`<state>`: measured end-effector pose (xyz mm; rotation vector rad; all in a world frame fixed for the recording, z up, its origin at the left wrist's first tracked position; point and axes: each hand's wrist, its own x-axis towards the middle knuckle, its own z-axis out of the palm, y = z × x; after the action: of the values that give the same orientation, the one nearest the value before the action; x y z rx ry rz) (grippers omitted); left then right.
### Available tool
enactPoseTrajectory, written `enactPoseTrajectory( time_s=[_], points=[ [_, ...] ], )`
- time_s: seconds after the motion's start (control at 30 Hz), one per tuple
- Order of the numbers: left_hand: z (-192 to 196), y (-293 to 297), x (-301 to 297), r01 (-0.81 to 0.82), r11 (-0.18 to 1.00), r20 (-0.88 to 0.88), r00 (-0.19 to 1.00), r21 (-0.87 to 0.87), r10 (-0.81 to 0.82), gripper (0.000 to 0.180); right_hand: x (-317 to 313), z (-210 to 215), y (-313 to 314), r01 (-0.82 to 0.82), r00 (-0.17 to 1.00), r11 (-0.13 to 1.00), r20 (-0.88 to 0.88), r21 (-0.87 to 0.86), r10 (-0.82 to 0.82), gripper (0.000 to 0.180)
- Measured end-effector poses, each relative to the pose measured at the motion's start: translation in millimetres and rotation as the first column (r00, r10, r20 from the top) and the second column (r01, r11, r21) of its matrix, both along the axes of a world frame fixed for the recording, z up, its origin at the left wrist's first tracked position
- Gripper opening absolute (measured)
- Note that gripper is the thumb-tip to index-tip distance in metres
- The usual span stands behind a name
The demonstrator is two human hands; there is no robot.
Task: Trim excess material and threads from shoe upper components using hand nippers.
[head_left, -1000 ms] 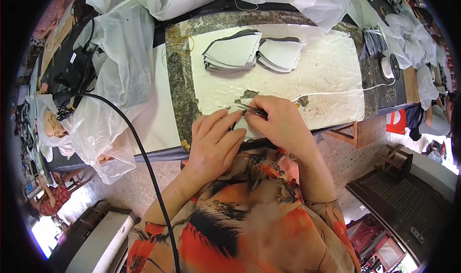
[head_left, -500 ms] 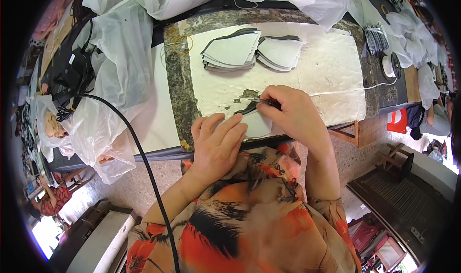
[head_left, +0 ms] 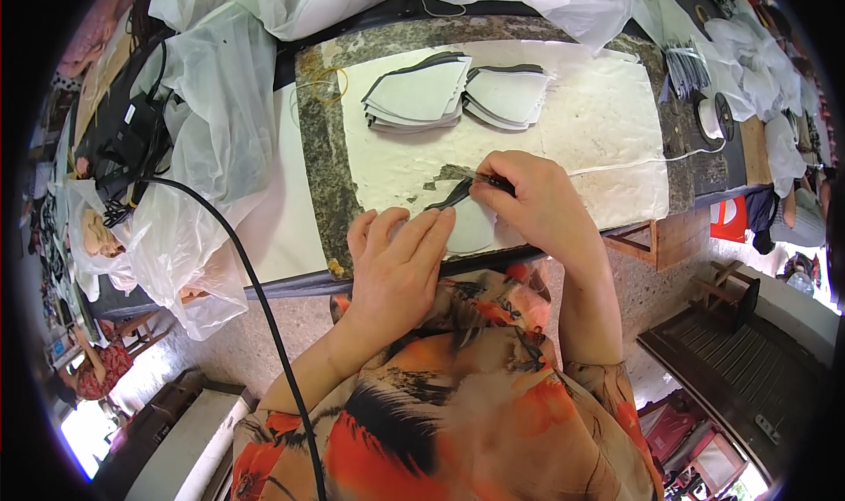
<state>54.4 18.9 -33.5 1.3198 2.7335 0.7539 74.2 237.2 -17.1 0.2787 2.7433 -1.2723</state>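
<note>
My left hand (head_left: 396, 256) lies with stretched fingers on a white cut piece (head_left: 471, 228), pressing it near the table's front edge. Along the upper edge of this piece runs a black strip (head_left: 449, 198). In my right hand (head_left: 537, 203) is a slim tool with a dark handle (head_left: 502, 185) and a thin pale tip; its exact kind cannot be made out. The tip is over the black strip, and the right fingers hide part of the tool. Farther back sit two stacks of white pieces with black edges, a left stack (head_left: 415, 96) and a right stack (head_left: 508, 98).
A worn white sheet (head_left: 607, 131) covers a mottled board (head_left: 321, 162). At the right is a spool (head_left: 715, 118) with a white cord (head_left: 642, 162) leading toward my right hand. Plastic bags (head_left: 224, 105) lie left and behind. A black cable (head_left: 251, 272) crosses at the left.
My right hand has shifted slightly up, and the tool's pale tip has moved a little along the strip. The left hand stays on the piece. The whole view has shifted slightly.
</note>
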Motion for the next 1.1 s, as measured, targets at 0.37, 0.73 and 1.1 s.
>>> enactPoseTrajectory(
  time_s=[0.37,0.73,1.1],
  points=[
    [22,9,-5,0.071,0.986,0.026,0.997,-0.152,-0.067,0.048,-6,-5,17,-0.053,0.997,0.998,-0.048,0.035,0.055,0.018],
    [16,17,-9,0.089,0.988,0.022,0.996,-0.126,-0.087,0.055,-7,-9,22,-0.036,0.999,0.999,-0.013,0.002,0.036,0.020],
    [18,20,-8,0.091,0.982,-0.008,0.996,-0.167,-0.093,0.054,1,-11,22,0.091,0.996,0.996,0.020,-0.015,-0.091,0.023]
  ],
)
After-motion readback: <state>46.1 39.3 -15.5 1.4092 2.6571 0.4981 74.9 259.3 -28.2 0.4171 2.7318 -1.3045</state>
